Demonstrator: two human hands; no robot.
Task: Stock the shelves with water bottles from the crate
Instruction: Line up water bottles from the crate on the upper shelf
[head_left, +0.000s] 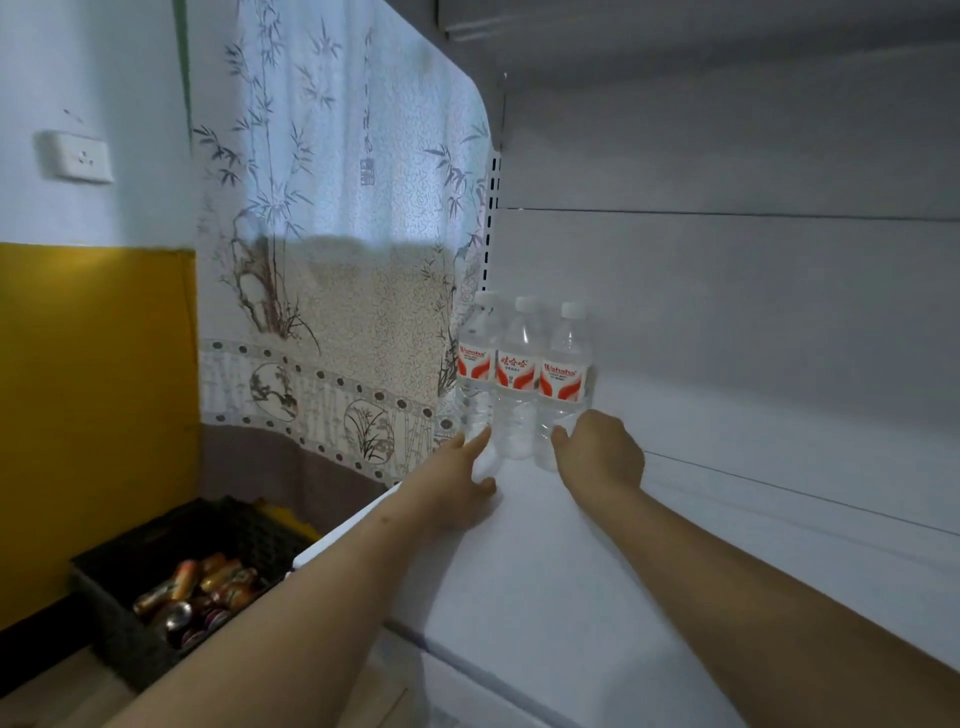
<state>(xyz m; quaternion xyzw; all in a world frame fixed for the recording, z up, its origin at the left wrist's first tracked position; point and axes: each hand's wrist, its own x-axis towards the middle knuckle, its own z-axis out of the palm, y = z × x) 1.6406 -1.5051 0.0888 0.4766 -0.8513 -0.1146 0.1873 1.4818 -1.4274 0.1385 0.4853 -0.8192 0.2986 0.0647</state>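
White shelving fills the right of the view. Three water bottles (522, 374) stand upright in a touching row at the shelf's (597, 545) far left end, against the back panel. The left hand (465, 480), fingers straight, touches the leftmost bottle's base; the right hand (602, 452), fingers loosely curled, touches the rightmost. Bare shelf runs rightward. Below left sits the crate (124, 613).

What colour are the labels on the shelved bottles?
White with red-orange swooshes, on the water bottles; head view.
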